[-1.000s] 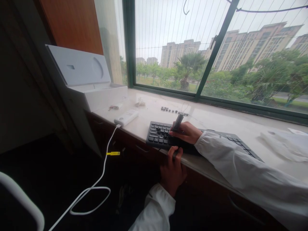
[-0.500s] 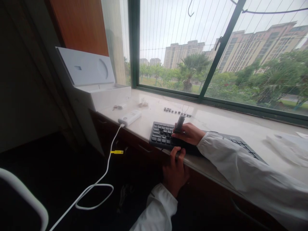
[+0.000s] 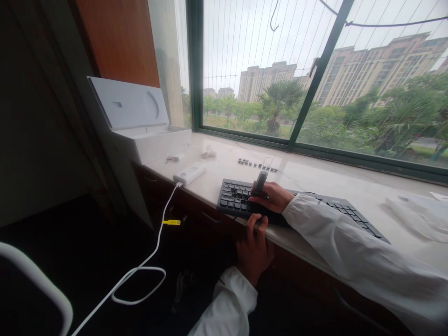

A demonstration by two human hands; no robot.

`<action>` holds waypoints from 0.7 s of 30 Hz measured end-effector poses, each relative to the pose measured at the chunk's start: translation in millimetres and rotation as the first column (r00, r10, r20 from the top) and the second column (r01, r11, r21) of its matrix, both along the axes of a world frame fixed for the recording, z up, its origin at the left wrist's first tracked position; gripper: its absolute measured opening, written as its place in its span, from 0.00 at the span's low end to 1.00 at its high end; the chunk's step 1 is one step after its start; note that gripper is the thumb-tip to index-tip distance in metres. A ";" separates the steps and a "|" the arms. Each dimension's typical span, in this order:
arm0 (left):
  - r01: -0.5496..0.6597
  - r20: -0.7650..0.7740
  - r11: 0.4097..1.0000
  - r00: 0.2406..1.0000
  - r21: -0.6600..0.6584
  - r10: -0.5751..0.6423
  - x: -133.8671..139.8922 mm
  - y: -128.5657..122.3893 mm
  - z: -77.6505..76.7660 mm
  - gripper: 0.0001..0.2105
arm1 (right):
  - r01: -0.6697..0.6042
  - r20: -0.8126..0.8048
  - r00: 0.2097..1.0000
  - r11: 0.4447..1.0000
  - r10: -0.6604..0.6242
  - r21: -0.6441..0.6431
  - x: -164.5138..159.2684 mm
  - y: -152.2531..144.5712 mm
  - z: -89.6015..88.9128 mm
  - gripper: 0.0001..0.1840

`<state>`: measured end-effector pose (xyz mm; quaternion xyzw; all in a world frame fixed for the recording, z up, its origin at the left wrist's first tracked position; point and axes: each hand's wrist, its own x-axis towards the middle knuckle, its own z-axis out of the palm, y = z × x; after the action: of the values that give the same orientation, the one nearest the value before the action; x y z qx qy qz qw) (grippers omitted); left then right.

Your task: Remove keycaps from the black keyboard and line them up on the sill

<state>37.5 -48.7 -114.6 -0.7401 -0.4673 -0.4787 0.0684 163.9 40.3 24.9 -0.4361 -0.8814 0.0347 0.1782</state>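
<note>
My right hand is closed around a dark keycap puller, a thin wire loop at its upper end. The tool stands nearly upright over the black keyboard; its lower end is hidden by my fingers. Some keys near it look removed, leaving dark gaps. My left hand is at the counter's front edge, below the right one. Its fingers are apart and reach up to the keyboard's near edge, holding nothing. Several small dark keycaps lie in rows behind the keyboard.
A white power bank with a plugged-in white cable lies left on the counter. An open white box stands farther left. Crumpled plastic lies at the right. The window borders the back.
The camera view has shifted slightly. My right hand and the keycap puller have moved a little left and down over the keyboard. My left hand stays at the near edge.
</note>
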 end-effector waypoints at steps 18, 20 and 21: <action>-0.030 -0.017 0.999 0.999 0.015 0.030 1.5 1.0 -3.4 0.26 | -0.055 -0.066 0.997 0.996 0.051 -0.064 1.2 3.6 2.8 0.22; -0.026 -0.015 1.000 1.000 0.017 0.026 1.5 1.7 -3.4 0.26 | -0.059 -0.041 0.998 0.997 0.057 -0.052 1.1 4.0 4.7 0.21; -0.024 -0.012 1.000 1.000 0.019 0.024 1.5 2.0 -3.4 0.26 | -0.059 -0.024 0.998 0.998 0.059 -0.033 0.9 4.2 5.4 0.21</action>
<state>38.9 -46.7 -118.0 -0.7369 -0.4710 -0.4776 0.0841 164.8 44.5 30.3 -0.4124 -0.8911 0.0599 0.1797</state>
